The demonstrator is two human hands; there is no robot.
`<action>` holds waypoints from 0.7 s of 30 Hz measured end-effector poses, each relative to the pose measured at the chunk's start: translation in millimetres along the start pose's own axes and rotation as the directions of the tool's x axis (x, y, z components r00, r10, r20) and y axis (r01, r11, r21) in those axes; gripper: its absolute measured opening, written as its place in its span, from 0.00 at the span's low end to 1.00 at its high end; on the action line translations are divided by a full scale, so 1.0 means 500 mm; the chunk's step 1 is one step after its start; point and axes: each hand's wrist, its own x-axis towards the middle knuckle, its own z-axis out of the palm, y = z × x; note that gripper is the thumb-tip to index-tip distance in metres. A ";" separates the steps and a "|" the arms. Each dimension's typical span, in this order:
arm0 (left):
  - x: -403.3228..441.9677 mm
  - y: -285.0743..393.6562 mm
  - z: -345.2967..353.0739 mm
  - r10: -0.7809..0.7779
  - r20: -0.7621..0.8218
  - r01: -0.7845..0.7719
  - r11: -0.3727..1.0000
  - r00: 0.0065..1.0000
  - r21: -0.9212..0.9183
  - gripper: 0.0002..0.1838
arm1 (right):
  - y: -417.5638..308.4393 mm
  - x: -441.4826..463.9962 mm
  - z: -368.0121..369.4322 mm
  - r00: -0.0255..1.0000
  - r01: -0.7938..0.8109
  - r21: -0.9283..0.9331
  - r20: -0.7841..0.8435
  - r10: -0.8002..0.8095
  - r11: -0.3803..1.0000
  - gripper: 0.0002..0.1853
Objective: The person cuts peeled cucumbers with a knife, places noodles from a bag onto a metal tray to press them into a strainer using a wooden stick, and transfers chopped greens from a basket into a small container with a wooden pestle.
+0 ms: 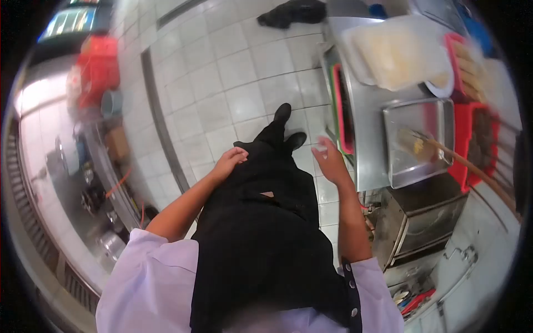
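Note:
My left hand [230,161] hangs beside the black apron [258,222], its fingers loosely bent and a little apart, with nothing seen in it. On the other side, my right hand [330,160] is raised with its fingers apart. Pale spots show on its fingertips. It is near the edge of the steel counter [369,133] and touches nothing. A square metal tray [400,122] lies on that counter, with a blurred strainer-like tool and yellowish bits in it. A long wooden handle [472,172] reaches out from the tray to the right.
Pale food in clear plastic [397,50] lies behind the tray. Red baskets [469,161] stand at the right, above a metal oven [427,219]. A steel sink counter [78,161] and red crates [99,69] are at the left. A black bag-like object [294,13] lies on the tiled floor [233,72].

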 end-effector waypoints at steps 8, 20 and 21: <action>-0.092 -0.175 -0.102 -0.035 -0.122 0.063 0.971 0.992 0.229 0.12 | 0.122 0.156 0.054 0.751 -0.586 -0.392 -0.591 0.294 0.709 0.47; 0.078 -0.202 -0.010 0.038 0.070 -0.061 0.930 0.997 0.361 0.14 | 0.143 0.314 0.124 0.783 -0.370 -0.521 -0.620 -0.043 0.769 0.32; 0.086 -0.198 0.003 0.043 0.078 -0.068 0.935 0.996 0.349 0.14 | 0.141 0.328 0.113 0.784 -0.321 -0.445 -0.620 -0.029 0.836 0.32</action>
